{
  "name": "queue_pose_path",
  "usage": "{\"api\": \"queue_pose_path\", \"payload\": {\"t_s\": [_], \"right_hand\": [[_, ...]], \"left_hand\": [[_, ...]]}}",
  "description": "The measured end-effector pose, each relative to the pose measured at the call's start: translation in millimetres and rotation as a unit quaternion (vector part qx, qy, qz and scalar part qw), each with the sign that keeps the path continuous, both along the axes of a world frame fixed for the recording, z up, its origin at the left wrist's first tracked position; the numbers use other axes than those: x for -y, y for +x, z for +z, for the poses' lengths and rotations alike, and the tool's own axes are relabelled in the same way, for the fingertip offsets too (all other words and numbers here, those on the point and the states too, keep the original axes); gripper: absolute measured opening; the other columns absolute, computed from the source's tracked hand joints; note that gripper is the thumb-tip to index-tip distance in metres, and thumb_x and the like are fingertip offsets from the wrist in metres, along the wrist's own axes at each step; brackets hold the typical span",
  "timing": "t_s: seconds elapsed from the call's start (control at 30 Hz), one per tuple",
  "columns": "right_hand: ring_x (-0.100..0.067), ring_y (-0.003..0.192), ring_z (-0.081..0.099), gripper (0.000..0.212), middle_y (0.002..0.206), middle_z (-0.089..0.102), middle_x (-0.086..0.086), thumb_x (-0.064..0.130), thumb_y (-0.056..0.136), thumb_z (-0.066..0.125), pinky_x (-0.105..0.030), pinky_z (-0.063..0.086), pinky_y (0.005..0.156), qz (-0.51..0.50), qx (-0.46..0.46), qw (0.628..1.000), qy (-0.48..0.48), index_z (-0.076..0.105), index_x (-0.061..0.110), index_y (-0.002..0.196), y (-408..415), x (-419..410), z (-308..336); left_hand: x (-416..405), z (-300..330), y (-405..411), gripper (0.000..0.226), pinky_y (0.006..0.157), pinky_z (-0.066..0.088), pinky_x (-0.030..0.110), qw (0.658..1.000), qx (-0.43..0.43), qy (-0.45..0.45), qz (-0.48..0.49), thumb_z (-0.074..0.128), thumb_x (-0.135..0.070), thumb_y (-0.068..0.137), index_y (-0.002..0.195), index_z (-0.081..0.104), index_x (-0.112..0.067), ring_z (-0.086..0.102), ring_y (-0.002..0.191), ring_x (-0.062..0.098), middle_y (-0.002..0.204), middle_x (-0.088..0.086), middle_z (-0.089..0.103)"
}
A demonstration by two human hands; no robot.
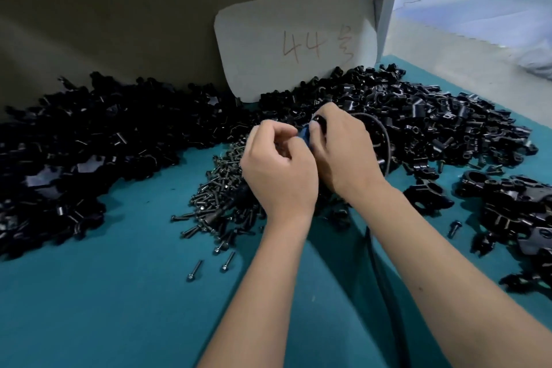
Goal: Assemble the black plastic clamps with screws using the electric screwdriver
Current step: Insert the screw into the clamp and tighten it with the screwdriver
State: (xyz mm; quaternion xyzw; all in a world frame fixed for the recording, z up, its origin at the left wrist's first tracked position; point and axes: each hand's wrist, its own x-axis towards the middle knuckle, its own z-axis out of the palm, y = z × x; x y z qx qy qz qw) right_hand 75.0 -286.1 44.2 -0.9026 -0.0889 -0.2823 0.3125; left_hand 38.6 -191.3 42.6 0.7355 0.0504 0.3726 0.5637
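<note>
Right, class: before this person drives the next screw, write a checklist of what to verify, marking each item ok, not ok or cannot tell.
1. Right hand grips the electric screwdriver: ok.
2. Left hand holds a clamp: cannot tell, its fingers curl and hide it.
3. Screw seated on the bit: cannot tell, hidden.
4. Screws in supply: ok.
5. Clamp parts in supply: ok.
6. Cable free of snags: cannot tell.

Glossy black plastic clamps (418, 116), dark metal screws (215, 188), matt teal cloth (119, 293).

teal table (119, 308), clamps (433, 122), screws (215, 203)
</note>
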Motion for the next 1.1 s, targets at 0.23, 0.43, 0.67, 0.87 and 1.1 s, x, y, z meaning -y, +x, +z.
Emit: {"api": "queue_pose_path", "payload": {"t_s": [0.23,0.43,0.67,0.87,1.1], "right_hand": [[-0.030,0.079,0.059,0.020,0.083,0.064,-0.003,0.026,0.109,0.043,-0.048,0.049,0.076,0.166,-0.063,0.984,-0.027,0.058,0.013,0.112,14,-70,16],[-0.029,0.087,0.063,0.020,0.089,0.066,0.000,0.032,0.104,0.057,-0.045,0.053,0.082,0.216,-0.128,0.959,-0.132,0.061,0.021,0.120,26,-112,7],[-0.019,0.086,0.056,0.032,0.070,0.051,0.014,0.032,0.094,0.074,-0.039,0.051,0.080,0.208,-0.115,0.963,-0.126,0.063,0.028,0.123,31,-107,-4],[-0.015,0.093,0.051,0.035,0.082,0.056,0.013,0.028,0.094,0.073,-0.034,0.047,0.080,0.190,-0.092,0.974,-0.085,0.063,0.030,0.128,28,-101,-7],[-0.019,0.088,0.060,0.031,0.092,0.068,0.003,0.023,0.096,0.069,-0.041,0.051,0.083,0.114,0.034,0.987,0.105,0.064,0.020,0.127,14,-87,-10]], "left_hand": [[-91,-4,40,0.016,0.093,0.050,0.046,0.980,-0.151,-0.001,0.132,0.058,-0.010,0.087,0.093,0.069,-0.020,0.057,0.104,0.024,0.102,0.001,0.068],[-150,-23,53,0.047,0.121,0.024,0.046,0.910,-0.345,0.202,0.112,0.048,-0.027,0.103,0.149,0.055,-0.021,0.014,0.152,0.035,0.169,0.012,0.021],[-154,-32,53,0.035,0.113,0.035,0.042,0.887,-0.358,0.264,0.122,0.056,-0.019,0.099,0.131,0.068,-0.008,0.033,0.140,0.037,0.155,0.014,0.038],[-147,-33,52,0.017,0.083,0.049,0.040,0.913,-0.311,0.222,0.140,0.074,-0.023,0.094,0.105,0.067,-0.011,0.058,0.108,0.031,0.105,0.005,0.068],[-148,-33,54,0.036,0.079,0.052,0.037,0.930,-0.299,0.171,0.127,0.071,-0.022,0.095,0.129,0.062,-0.013,0.065,0.090,0.029,0.093,0.002,0.065]]}}
